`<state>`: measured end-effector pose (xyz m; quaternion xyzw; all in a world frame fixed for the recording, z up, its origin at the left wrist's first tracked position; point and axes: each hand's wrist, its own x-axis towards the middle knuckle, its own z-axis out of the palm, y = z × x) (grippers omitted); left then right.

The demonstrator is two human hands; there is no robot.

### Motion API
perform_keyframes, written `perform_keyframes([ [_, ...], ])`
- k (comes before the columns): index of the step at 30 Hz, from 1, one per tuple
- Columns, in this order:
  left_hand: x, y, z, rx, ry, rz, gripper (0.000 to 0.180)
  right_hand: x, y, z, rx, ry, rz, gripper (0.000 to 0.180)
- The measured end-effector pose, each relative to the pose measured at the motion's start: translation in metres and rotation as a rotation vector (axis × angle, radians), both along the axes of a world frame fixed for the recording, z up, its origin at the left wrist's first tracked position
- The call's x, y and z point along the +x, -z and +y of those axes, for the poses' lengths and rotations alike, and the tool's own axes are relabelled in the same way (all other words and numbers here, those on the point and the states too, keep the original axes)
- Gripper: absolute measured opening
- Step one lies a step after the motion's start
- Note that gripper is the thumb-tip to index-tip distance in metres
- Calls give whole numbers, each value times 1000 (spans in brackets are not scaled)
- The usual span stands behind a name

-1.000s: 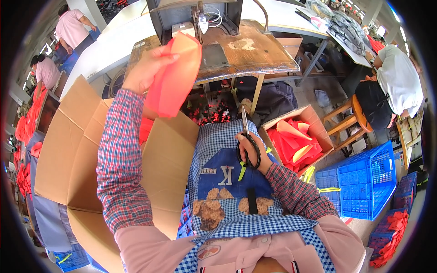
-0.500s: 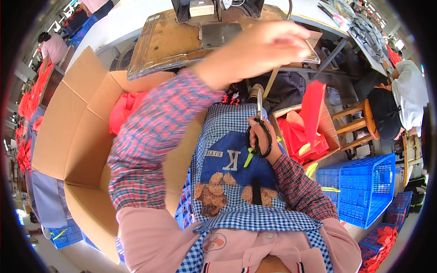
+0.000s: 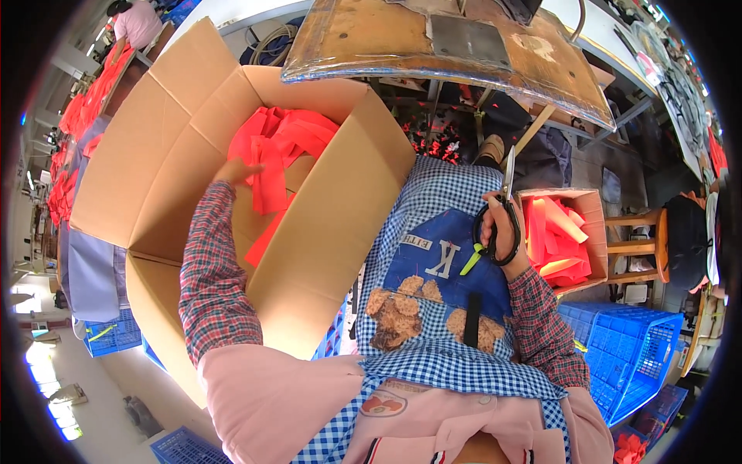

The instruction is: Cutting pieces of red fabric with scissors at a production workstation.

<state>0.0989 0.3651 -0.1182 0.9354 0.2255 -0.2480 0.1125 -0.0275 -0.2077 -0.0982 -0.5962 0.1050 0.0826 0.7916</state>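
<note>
Inside the big cardboard box [image 3: 340,209] on my left, my left hand [image 3: 236,171] is at the edge of a red fabric strip [image 3: 269,185], its fingers closed on it. More red fabric pieces [image 3: 297,130] lie heaped beyond that strip. My right hand [image 3: 501,230] rests over my lap and holds scissors [image 3: 508,182] by their black handles, the blades pointing away from me. A yellow-green tab [image 3: 471,263] hangs at the handles. A blue checked apron [image 3: 456,182] covers my lap beneath the scissors.
A smaller carton [image 3: 595,232] with red and orange pieces stands right of my right hand. Ahead is a worn wooden work table [image 3: 386,39]. Blue plastic crates [image 3: 618,348] and a wooden stool [image 3: 657,243] sit to the right. Another person [image 3: 139,27] works at far left.
My left hand has swung from above the right side back into the big box, onto red fabric. A red piece falling over the smaller carton now lies inside. The view has turned left.
</note>
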Motion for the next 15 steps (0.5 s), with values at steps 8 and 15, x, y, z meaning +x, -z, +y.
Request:
perform_keyframes([
  [8, 14, -17, -49, -43, 93, -642, 46, 0, 0, 0, -39, 0, -10, 21],
  [15, -52, -209, -217, 126, 552, -1087, 44, -6, -8, 2, -116, 16, -74, 25],
])
